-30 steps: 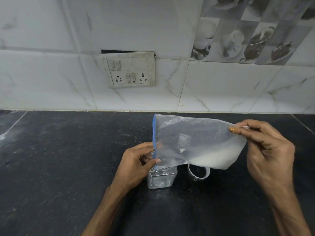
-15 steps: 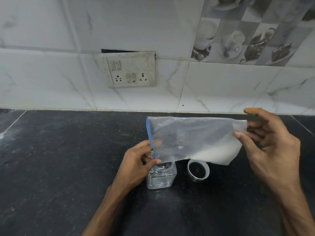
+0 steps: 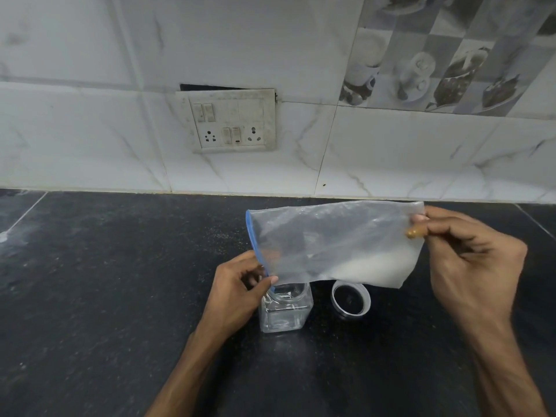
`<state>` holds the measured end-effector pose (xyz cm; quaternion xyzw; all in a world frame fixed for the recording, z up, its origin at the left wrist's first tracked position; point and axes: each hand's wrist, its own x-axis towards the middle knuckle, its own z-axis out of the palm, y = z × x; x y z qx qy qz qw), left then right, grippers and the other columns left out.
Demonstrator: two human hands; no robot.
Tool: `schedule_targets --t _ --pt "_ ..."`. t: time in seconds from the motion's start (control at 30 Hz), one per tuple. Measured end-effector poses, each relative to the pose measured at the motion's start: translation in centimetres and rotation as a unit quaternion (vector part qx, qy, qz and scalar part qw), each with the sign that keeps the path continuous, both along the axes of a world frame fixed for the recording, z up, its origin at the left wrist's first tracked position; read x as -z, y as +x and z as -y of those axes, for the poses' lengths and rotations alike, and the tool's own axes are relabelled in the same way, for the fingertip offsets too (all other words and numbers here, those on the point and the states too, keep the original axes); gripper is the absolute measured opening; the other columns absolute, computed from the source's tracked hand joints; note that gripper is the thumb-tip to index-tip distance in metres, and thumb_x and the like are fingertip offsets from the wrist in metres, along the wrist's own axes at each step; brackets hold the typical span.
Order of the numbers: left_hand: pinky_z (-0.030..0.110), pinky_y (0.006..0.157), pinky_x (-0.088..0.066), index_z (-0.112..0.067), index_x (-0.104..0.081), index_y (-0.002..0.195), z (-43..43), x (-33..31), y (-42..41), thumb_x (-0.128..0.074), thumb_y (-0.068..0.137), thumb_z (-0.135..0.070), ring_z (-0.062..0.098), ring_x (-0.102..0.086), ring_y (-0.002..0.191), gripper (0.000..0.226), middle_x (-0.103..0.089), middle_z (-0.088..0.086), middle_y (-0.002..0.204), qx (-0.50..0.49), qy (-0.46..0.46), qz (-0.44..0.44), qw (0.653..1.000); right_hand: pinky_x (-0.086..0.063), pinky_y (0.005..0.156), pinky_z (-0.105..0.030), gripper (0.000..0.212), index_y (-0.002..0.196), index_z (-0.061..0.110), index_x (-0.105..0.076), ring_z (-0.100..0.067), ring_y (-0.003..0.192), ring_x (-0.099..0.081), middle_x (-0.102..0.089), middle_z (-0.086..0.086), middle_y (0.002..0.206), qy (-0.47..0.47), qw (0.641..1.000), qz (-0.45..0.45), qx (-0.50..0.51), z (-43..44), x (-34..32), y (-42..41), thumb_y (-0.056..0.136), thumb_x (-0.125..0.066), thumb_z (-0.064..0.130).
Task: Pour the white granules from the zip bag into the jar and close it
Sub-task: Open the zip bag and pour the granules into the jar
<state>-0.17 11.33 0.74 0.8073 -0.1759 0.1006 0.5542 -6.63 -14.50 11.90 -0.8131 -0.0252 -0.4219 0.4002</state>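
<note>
A clear zip bag [image 3: 325,242] with a blue zip edge lies sideways in the air above the counter. White granules [image 3: 376,267] sit in its lower right corner. My left hand [image 3: 237,284] pinches the bag's blue mouth just over the open square glass jar [image 3: 284,311]. My right hand [image 3: 469,260] pinches the bag's far top corner, held higher than the mouth. The jar's round lid [image 3: 350,297] rests upside down on the counter to the right of the jar.
The black stone counter [image 3: 120,281] runs to a white tiled wall with a switch and socket panel [image 3: 228,121]. A few white specks lie scattered on the counter near the back left.
My right hand re-gripped the bag's corner, rose, then settled slightly lower. The bag's mouth stayed over the jar, and the granules stayed in the bag's right corner.
</note>
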Motion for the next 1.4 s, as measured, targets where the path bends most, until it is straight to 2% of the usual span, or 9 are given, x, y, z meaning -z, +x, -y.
schedule_targets --t 0.13,0.3,0.43,0.57,0.77,0.87,1.0,1.27,1.4 --pt "0.016 0.05 -0.044 -0.044 -0.067 0.07 -0.1 0.3 0.2 -0.079 0.076 -0.003 0.008 -0.052 0.055 0.043 -0.063 -0.018 0.073 -0.001 -0.001 -0.008 1.0 -0.052 0.095 -0.016 0.028 0.108 0.01 -0.07 0.0 0.101 -0.068 -0.068 0.01 0.107 -0.065 0.998 -0.006 -0.002 -0.1 0.0 0.0 0.085 -0.071 -0.004" --pt "0.016 0.051 -0.041 -0.011 -0.06 0.063 -0.3 0.5 0.3 -0.078 0.078 -0.003 0.006 -0.05 0.053 0.025 -0.059 -0.019 0.072 0.018 0.008 -0.015 1.0 -0.053 0.089 -0.012 0.045 0.114 0.018 -0.067 0.005 0.11 -0.063 -0.065 0.011 0.116 -0.083 0.995 -0.05 -0.02 0.5 0.3 -0.5 0.075 -0.081 0.0" --pt "0.016 0.051 -0.041 -0.033 -0.057 0.06 -0.2 0.1 0.2 -0.078 0.077 0.0 0.006 -0.049 0.053 0.042 -0.061 -0.026 0.075 0.031 0.006 -0.013 0.999 -0.054 0.087 -0.011 0.042 0.112 0.017 -0.068 0.007 0.101 -0.066 -0.066 0.013 0.113 -0.051 0.997 -0.048 -0.023 0.9 0.4 -0.7 0.077 -0.08 -0.001" --pt "0.019 0.05 -0.043 -0.018 -0.057 0.059 0.1 0.4 0.2 -0.079 0.077 -0.003 0.008 -0.05 0.054 0.032 -0.061 -0.02 0.075 0.032 0.01 -0.022 0.999 -0.057 0.084 -0.017 0.043 0.115 0.012 -0.065 -0.004 0.093 -0.073 -0.073 0.013 0.102 0.05 0.997 -0.04 -0.033 0.8 0.4 -0.7 0.076 -0.08 0.0" --pt "0.021 0.05 -0.046 -0.051 -0.065 0.068 0.3 -0.5 0.1 -0.08 0.076 -0.003 0.008 -0.052 0.056 0.051 -0.062 -0.016 0.074 0.028 0.0 -0.034 0.999 -0.058 0.079 -0.016 0.049 0.105 0.035 -0.057 -0.002 0.085 -0.074 -0.074 0.025 0.087 0.101 0.994 -0.003 -0.033 -0.3 -0.3 -0.8 0.078 -0.079 0.001" --pt "0.019 0.052 -0.047 -0.061 -0.064 0.074 0.3 -0.7 0.2 -0.08 0.076 -0.003 0.009 -0.053 0.057 0.061 -0.062 -0.012 0.074 0.027 -0.004 -0.034 0.999 -0.057 0.079 -0.015 0.04 0.099 0.027 -0.06 0.0 0.084 -0.074 -0.074 0.025 0.084 0.121 0.992 0.018 -0.032 -0.6 0.0 -0.5 0.078 -0.079 -0.002" --pt "0.019 0.055 -0.048 -0.061 -0.065 0.078 0.2 -0.7 0.2 -0.08 0.076 -0.002 0.007 -0.054 0.06 0.061 -0.062 -0.019 0.073 0.029 -0.012 -0.034 0.999 -0.055 0.081 -0.016 0.017 0.095 0.011 -0.071 -0.002 0.084 -0.071 -0.072 0.027 0.085 0.097 0.995 0.028 -0.007 -0.4 0.6 -0.3 0.083 -0.076 -0.001" --pt "0.011 0.058 -0.046 -0.042 -0.072 0.075 0.3 -0.7 -0.2 -0.079 0.075 0.003 0.003 -0.058 0.062 0.045 -0.065 -0.024 0.074 0.018 -0.027 -0.03 0.999 -0.055 0.088 -0.019 0.025 0.106 0.011 -0.069 0.005 0.091 -0.068 -0.068 0.013 0.103 0.023 0.999 0.044 0.015 -0.9 0.6 -0.1 0.084 -0.075 0.0" --pt "0.019 0.065 -0.054 -0.061 -0.066 0.079 0.2 -0.7 -0.1 -0.08 0.076 -0.002 0.011 -0.066 0.071 0.06 -0.069 -0.022 0.085 0.019 -0.025 -0.033 0.999 -0.056 0.09 -0.024 0.025 0.106 0.01 -0.069 -0.01 0.094 -0.071 -0.067 0.011 0.106 0.017 0.999 0.045 0.017 -0.9 0.9 -0.1 0.085 -0.074 -0.002"
